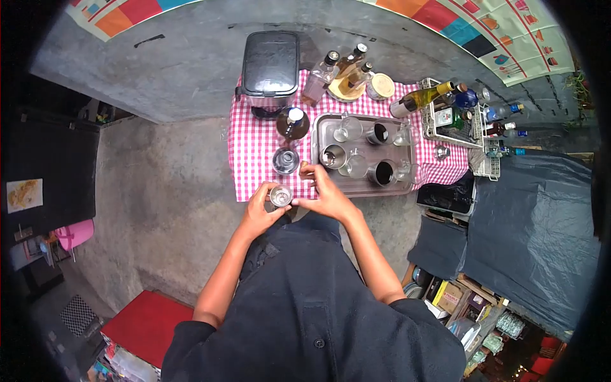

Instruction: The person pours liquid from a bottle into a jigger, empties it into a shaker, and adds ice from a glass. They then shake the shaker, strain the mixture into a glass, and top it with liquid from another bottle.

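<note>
My left hand (259,213) is closed around a small clear glass (280,196) at the table's front edge, its mouth facing up. Just right of it, my right hand (328,198) has curled fingers, with the thumb close to the glass rim. A small tan piece seems to show at its fingertips, too small to name. Directly beyond the hands stands a clear glass bottle (286,161), seen from above. Behind that is a dark bottle with a white cap (293,124). A metal tray (363,186) beside my right hand carries glass mugs (354,167) and metal cups (384,172).
A pink checkered cloth (245,159) covers the table. A black-lidded bin (270,63) and several liquor bottles (320,77) stand at the back. To the right, a wire basket (450,130) holds more bottles. A red-topped box (146,325) sits at lower left.
</note>
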`<state>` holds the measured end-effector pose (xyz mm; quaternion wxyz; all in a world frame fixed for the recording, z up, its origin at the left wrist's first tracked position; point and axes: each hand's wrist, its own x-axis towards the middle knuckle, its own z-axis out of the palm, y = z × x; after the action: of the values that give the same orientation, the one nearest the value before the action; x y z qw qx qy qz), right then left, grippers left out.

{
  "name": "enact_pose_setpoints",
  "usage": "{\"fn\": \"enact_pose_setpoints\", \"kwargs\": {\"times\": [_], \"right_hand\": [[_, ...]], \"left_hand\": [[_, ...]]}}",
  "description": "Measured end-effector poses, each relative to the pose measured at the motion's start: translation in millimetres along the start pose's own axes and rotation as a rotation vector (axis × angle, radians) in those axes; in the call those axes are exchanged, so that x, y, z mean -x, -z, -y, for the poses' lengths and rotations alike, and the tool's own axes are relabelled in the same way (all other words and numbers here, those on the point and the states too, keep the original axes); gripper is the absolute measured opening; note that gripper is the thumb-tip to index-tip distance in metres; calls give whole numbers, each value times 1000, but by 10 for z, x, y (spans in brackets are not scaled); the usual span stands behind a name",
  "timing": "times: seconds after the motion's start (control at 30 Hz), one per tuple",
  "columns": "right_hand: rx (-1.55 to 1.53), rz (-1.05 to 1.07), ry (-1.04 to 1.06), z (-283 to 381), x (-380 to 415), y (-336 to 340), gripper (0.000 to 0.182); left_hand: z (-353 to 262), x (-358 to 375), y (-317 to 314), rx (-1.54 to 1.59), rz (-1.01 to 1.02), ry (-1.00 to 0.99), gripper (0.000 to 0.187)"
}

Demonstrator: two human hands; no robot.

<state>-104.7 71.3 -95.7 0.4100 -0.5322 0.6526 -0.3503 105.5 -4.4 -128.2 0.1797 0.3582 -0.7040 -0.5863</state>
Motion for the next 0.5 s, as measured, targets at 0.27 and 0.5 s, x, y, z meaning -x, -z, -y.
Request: {"fn": "enact_pose_setpoints", "kwargs": {"times": [0.27, 0.5], "right_hand": [[132, -68, -12, -117, -367, 80, 85], [182, -67, 163, -248, -666, -133, 86]], "left_hand": [[102, 166, 210, 105, -147, 27, 42], [125, 264, 243, 73, -157, 28, 42]]}}
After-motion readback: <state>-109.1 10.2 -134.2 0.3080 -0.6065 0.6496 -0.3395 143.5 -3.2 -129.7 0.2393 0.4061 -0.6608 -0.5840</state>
